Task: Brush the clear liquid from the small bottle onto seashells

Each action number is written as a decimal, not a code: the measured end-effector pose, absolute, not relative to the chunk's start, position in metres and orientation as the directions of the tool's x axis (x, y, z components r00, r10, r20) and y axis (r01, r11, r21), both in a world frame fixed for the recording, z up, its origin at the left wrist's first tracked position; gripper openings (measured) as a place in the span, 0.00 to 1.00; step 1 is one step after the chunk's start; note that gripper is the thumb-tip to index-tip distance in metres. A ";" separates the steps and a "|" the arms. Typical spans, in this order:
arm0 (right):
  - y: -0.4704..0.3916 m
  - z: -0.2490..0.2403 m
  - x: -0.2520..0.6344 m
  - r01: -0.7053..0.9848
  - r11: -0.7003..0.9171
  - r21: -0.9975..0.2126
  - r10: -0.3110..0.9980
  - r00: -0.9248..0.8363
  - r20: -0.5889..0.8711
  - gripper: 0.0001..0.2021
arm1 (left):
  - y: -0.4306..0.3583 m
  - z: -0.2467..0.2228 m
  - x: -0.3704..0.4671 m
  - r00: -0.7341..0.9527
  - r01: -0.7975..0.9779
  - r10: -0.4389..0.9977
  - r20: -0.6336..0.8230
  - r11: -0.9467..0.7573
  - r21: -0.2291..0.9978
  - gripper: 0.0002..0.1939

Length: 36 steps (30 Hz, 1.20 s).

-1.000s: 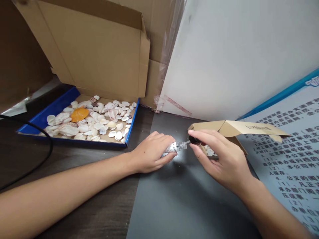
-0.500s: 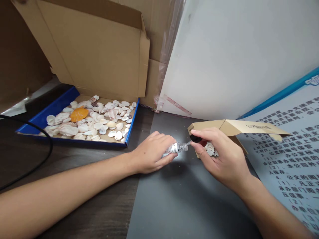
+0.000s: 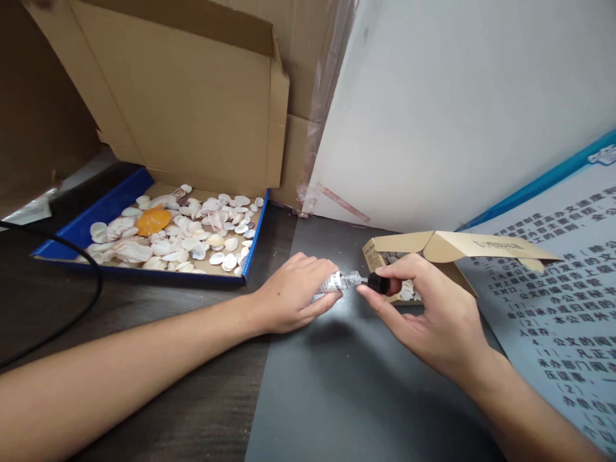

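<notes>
My left hand (image 3: 298, 292) is closed around a small clear glue bottle (image 3: 335, 282) with a printed white label, its neck pointing right. Between the thumb and fingers of my right hand (image 3: 428, 308) is a black bottle cap (image 3: 378, 283). A thin pale stem (image 3: 364, 280) runs from the cap to the bottle's mouth; its far end seems to be inside the neck. Behind my right hand stands a small open kraft box (image 3: 378, 251) with white shells (image 3: 408, 290) in it, partly hidden by the fingers.
At the left lies an open blue-edged carton (image 3: 144, 273) holding many white shells and one orange shell (image 3: 154, 221). A black cable (image 3: 91, 282) curves at the far left. A grey mat (image 3: 308, 398) covers the table's middle, with a printed sheet (image 3: 553, 321) on the right.
The black cap in my right hand has turned and come down level with the bottle's neck, its stem now lined up with the opening. My left hand has barely moved.
</notes>
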State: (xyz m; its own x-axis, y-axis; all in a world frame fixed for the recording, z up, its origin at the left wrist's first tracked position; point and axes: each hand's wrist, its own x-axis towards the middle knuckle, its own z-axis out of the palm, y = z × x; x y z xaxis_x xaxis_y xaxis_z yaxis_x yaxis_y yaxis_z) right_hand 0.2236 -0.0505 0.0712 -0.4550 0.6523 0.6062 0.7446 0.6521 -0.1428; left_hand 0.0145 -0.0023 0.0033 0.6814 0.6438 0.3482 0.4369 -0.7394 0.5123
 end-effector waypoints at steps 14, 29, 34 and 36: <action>-0.048 0.067 0.229 0.815 0.574 -0.087 0.659 -0.396 0.639 0.13 | -0.001 0.003 0.012 0.676 0.396 0.629 0.383 -0.749 0.532 0.14; -0.039 0.068 0.231 0.827 0.537 -0.166 0.719 -0.347 0.602 0.17 | -0.002 0.001 0.012 0.679 0.362 0.590 0.435 -0.786 0.502 0.12; -0.037 0.067 0.231 0.818 0.539 -0.202 0.730 -0.335 0.596 0.14 | -0.002 0.003 0.012 0.677 0.363 0.597 0.430 -0.780 0.510 0.11; -0.037 0.067 0.231 0.812 0.544 -0.211 0.729 -0.333 0.598 0.11 | -0.002 0.004 0.012 0.677 0.363 0.599 0.427 -0.777 0.514 0.11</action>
